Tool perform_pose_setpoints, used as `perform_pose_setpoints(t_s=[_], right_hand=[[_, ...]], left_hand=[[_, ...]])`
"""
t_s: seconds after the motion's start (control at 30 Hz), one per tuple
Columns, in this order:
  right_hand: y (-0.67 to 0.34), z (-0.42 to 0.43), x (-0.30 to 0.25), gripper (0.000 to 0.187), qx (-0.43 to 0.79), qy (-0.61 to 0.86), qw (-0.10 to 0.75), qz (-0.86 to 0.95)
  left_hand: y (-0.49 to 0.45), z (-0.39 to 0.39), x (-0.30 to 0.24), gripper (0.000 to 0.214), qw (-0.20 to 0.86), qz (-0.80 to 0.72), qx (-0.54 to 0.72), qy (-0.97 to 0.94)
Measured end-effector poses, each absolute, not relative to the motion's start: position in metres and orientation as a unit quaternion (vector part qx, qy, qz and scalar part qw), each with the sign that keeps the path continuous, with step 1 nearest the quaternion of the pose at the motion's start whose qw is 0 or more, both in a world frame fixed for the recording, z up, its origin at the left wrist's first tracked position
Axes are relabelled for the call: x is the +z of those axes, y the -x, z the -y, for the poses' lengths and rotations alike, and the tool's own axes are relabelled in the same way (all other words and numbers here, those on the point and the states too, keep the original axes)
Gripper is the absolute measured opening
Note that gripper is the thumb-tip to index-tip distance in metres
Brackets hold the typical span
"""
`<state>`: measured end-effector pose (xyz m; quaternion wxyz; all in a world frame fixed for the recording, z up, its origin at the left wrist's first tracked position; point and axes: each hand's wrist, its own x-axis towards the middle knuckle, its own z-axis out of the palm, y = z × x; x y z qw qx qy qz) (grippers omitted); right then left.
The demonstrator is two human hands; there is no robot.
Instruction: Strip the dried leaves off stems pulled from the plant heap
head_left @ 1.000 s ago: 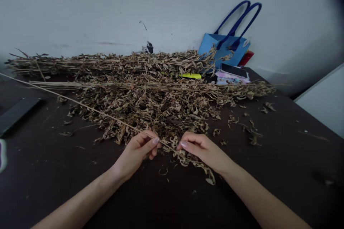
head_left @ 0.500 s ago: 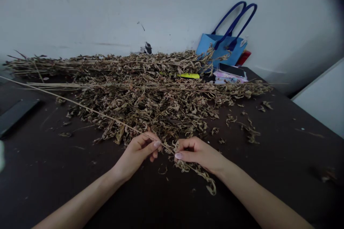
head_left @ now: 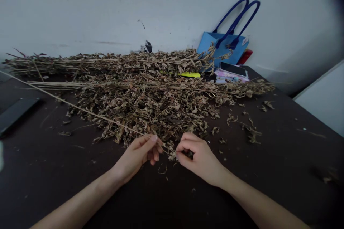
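A long thin dried stem (head_left: 80, 109) runs from the far left edge down to my hands. My left hand (head_left: 139, 154) pinches it between thumb and fingers near its lower end. My right hand (head_left: 197, 156) is closed round a clump of dried leaves (head_left: 171, 152) at the stem's tip, just right of the left hand. Behind both hands lies a big pile of dried leaves and stalks (head_left: 145, 93) on the dark table (head_left: 53, 171).
A blue bag with dark blue handles (head_left: 223, 46) leans on the wall at the back right, with a phone on pale packets (head_left: 232, 71) before it. A yellow object (head_left: 190, 75) lies in the pile. A dark flat slab (head_left: 16, 112) sits at the left.
My right hand has slid up the stem toward the left hand, bunching the trailing leaves into a clump; the strand that hung below it is gone from view.
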<state>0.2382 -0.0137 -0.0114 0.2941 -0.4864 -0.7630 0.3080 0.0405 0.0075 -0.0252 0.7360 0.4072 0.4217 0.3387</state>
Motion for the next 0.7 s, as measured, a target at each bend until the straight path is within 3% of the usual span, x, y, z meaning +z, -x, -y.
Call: perform_pose_setpoints(t_s=[0.43, 0.7], right_hand=[[-0.2353, 0.0155, -0.0148, 0.014, 0.272, 0.477, 0.298, 0.781], [-0.238, 0.0134, -0.0113, 0.015, 0.34, 0.474, 0.28, 0.762]], left_hand=[[-0.0417, -0.0041, -0.0254, 0.024, 0.678, -0.477, 0.309, -0.466], [-0.0383, -0.0072, -0.0242, 0.028, 0.652, -0.46, 0.277, -0.536]])
